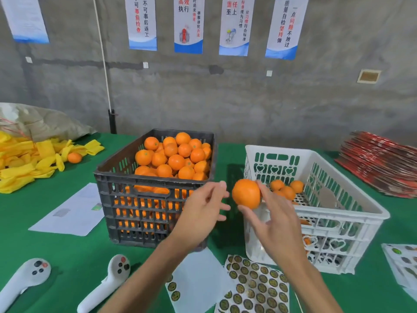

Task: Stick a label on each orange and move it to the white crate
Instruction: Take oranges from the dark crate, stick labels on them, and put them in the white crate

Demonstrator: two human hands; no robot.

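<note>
Orange point(246, 193), pinched by the right hand point(274, 222) at the white crate's point(370, 206) nine o'clock; left hand point(203, 206) spread, empty. Judged firm, light, best gripped across its middle.

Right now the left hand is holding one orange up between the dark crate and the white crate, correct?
Not quite. The head view shows the right hand holding that orange, fingers pinching it; the left hand is open and holds nothing. It is indeed held up between the dark crate and the white crate.
</note>
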